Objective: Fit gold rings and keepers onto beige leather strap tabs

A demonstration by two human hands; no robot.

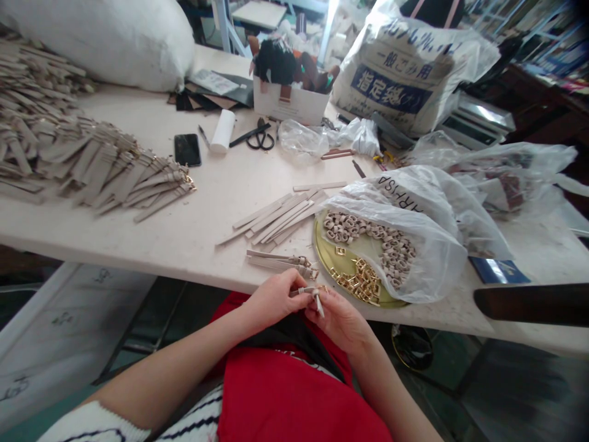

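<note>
"Dozens of straps heap the left end of the bench; where are the hands?"

"By its front edge: left hand and right hand both pinch one beige strap between fingertips."

"What might go wrong?"

"Should the pinches slacken, it could drop below the bench. Farther right, the tray sits hard by that same edge, so a careless nudge might tip out its gold buckles."

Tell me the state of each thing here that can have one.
Left hand: pinching the strap
Right hand: pinching the strap
Strap: held, bent
Phone: screen dark
Scissors: lying flat
White box: open, filled
Clear bag: partly over round dish
Buckles: loose, mostly heaped
Printed sack: bulging
White sack: bulging
</note>
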